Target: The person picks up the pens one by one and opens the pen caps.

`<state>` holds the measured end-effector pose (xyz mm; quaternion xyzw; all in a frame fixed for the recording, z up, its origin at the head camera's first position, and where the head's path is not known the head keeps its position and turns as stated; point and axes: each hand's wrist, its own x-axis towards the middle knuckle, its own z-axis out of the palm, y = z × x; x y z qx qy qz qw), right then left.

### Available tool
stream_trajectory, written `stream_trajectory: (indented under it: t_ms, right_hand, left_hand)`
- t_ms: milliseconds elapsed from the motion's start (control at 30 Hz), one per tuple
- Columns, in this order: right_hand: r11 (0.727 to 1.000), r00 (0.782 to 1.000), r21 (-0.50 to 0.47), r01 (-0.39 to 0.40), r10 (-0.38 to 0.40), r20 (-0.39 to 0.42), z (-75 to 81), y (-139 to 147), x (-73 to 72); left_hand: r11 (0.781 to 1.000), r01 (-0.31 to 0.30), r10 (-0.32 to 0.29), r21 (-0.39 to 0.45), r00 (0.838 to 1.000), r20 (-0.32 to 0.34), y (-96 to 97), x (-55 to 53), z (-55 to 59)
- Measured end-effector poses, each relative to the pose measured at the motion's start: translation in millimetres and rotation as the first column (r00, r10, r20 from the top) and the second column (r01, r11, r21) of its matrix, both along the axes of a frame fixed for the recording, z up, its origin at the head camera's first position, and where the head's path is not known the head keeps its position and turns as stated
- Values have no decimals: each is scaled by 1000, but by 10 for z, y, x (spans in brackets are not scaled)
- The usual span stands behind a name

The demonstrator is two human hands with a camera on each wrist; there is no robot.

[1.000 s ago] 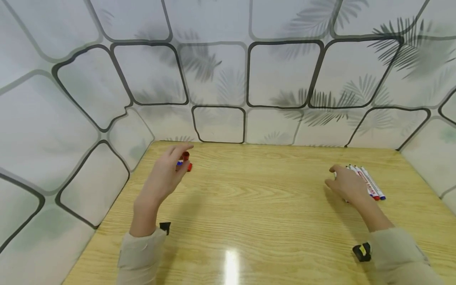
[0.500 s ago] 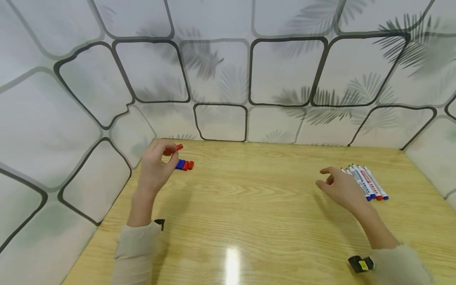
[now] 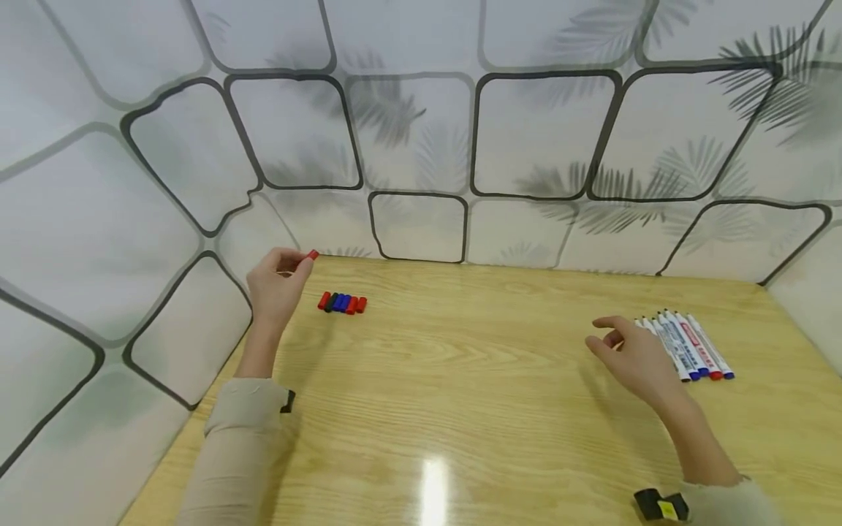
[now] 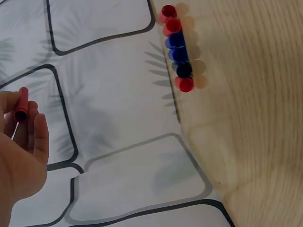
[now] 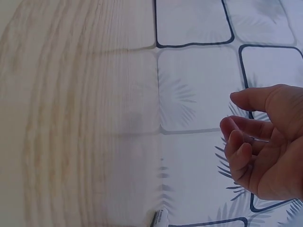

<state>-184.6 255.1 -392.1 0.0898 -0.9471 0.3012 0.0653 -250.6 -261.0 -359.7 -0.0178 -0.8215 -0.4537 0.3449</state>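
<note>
My left hand (image 3: pixel 275 291) is raised near the back left corner of the table and pinches a red marker cap (image 3: pixel 312 255) between thumb and fingertips. In the left wrist view the open end of this red cap (image 4: pixel 22 105) faces the camera. A row of several marker caps (image 3: pixel 342 302), red, blue and one dark, lies on the table to the right of that hand. My right hand (image 3: pixel 639 367) holds nothing, its fingers loosely bent and the thumb apart from them. Beside it lie several white markers (image 3: pixel 691 345) side by side, partly covered by the hand.
The wooden table (image 3: pixel 447 380) meets a patterned wall covering (image 3: pixel 421 131) at the back and left. Small black pieces show at both sleeves, the one at the right wrist (image 3: pixel 661 505) with a yellow patch. A marker end (image 5: pixel 160 218) shows low in the right wrist view.
My left hand has lifted a red cap from beside the row and moved back and left with it. My right hand has drawn slightly away from the markers, uncovering more of them.
</note>
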Motion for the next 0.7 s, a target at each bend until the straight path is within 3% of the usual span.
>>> stream_trajectory:
  t_ms: [100, 233, 400, 533, 700]
  right_hand:
    - [999, 1000, -35, 10, -10, -5, -35, -16, 1]
    - [998, 1000, -55, 22, -23, -20, -83, -36, -16]
    - [997, 1000, -72, 24, -25, -5, -108, -42, -26]
    - [995, 999, -97, 30, -32, -22, -81, -26, 5]
    - [994, 999, -104, 32, -33, -9, -58, 15, 40]
  left_hand:
    - [996, -37, 30, 76, 995, 99, -65, -129, -74]
    - [992, -81, 57, 101, 973, 222, -175, -274, -185]
    - [990, -138, 118, 26, 915, 387, -289, -356, -350]
    - [992, -96, 121, -76, 871, 476, -344, -408, -498]
    - [970, -63, 184, -233, 820, 543, -333, -445, -605]
